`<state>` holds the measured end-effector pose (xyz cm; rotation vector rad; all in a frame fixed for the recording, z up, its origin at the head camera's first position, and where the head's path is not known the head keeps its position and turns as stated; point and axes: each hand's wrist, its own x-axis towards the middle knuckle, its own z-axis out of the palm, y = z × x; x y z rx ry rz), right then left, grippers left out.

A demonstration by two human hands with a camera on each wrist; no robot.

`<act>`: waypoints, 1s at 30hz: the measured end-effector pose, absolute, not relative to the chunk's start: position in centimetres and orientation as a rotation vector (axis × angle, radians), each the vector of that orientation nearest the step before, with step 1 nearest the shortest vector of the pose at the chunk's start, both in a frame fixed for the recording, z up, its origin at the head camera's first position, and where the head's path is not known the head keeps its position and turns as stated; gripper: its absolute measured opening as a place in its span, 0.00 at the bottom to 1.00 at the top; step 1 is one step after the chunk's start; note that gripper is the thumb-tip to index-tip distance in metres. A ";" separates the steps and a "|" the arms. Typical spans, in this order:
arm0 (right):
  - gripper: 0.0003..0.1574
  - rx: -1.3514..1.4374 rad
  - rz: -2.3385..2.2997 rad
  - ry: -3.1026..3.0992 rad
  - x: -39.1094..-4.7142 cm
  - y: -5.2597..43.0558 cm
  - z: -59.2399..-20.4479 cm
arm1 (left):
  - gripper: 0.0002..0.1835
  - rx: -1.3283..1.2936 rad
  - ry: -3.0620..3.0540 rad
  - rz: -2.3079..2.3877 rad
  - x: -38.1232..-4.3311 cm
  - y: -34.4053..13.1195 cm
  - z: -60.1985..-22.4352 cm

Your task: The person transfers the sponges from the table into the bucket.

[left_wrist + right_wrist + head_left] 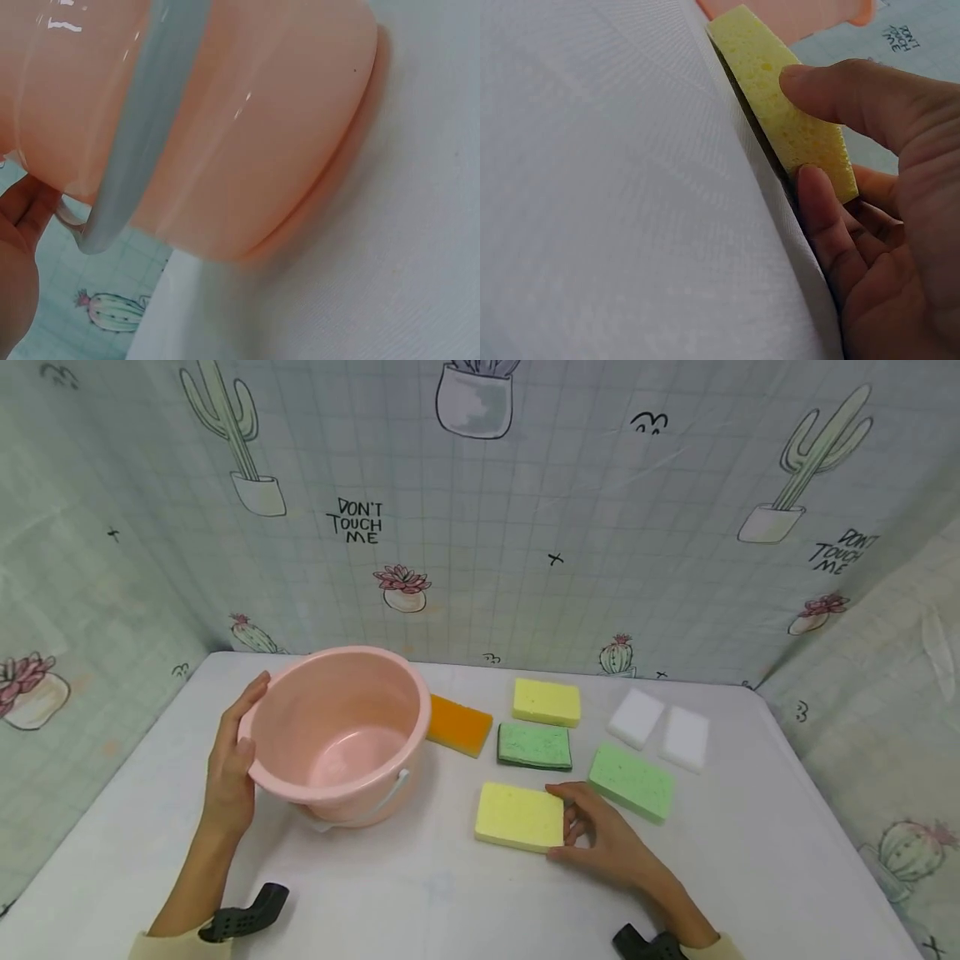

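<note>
A pink bucket (352, 727) with a pale handle (142, 135) stands at the left of the white table, its mouth facing up. My left hand (231, 768) grips it by the left side of the rim; part of the fingers is hidden behind it in the left wrist view. Nearer the front lies a yellow sponge (519, 817). Its right end is pinched between the thumb and fingers of my right hand (600, 835). From the right wrist view, the sponge (769, 90) is very close to the tabletop, with a dark gap under its edge.
Beyond the held sponge lie a green sponge with a dark underside (534, 746), another yellow sponge (546, 700) and an orange sponge (459, 725) beside the bucket. To the right are a light green sponge (632, 782) and two white sponges (636, 717). Patterned cloth (480, 543) encloses the table.
</note>
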<state>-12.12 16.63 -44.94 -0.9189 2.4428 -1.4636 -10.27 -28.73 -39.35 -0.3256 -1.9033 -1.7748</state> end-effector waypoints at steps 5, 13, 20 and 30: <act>0.45 -0.966 -1.546 2.420 -11.3 15.7 -43.0 | 0.30 -0.318 -1.913 -1.744 -10.0 -29.0 -39.5; 0.46 -1.054 -1.612 2.392 -11.9 16.3 -44.5 | 0.30 -0.356 -1.876 -1.769 -9.7 -29.1 -40.0; 0.46 -0.987 -1.705 2.345 -12.5 16.6 -42.8 | 0.30 -0.370 -1.851 -1.794 -9.8 -29.1 -40.0; 0.44 -0.984 -1.792 2.297 -13.5 15.5 -39.4 | 0.31 -0.364 -1.911 -1.793 -10.1 -29.1 -39.8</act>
